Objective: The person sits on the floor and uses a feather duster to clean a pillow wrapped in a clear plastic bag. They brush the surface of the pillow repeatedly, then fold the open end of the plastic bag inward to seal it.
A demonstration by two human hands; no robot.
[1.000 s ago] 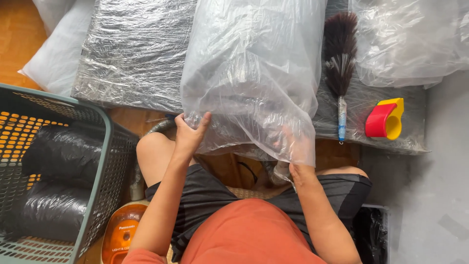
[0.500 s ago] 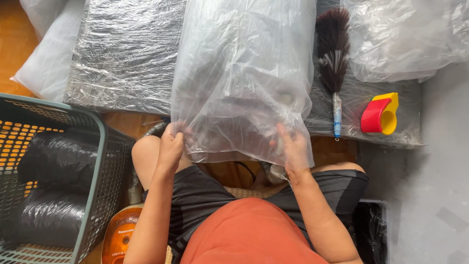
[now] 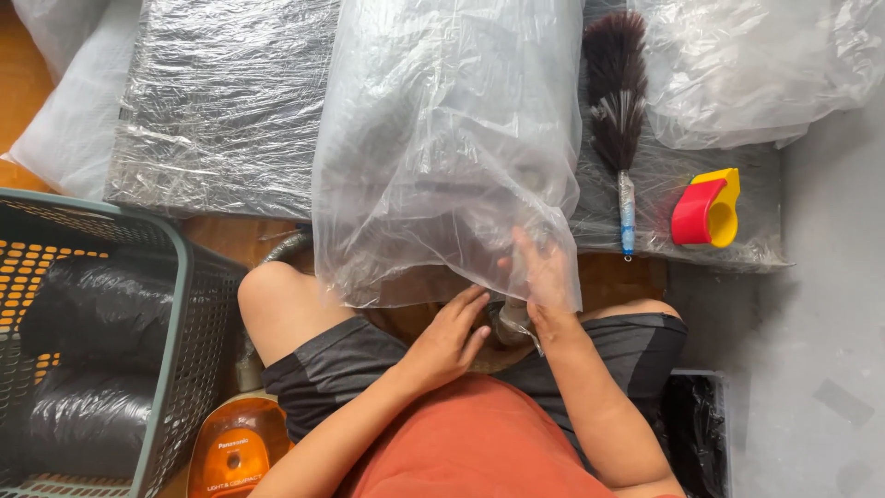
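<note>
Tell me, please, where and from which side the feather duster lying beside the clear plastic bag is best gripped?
Probably by its thin pale handle, near the lower end of the feather duster, coming from the person's near side. The handle points toward the person and lies bare on the wrapped table, while the dark plume is soft and lies close against the clear plastic bag.

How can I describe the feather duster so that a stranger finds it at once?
Look at the long dark board wrapped in clear film across the top. Right of the large clear plastic bag lies the feather duster. Its dark brown feathers and thin blue handle set it apart from the red and yellow plastic tape dispenser beside it.
</note>
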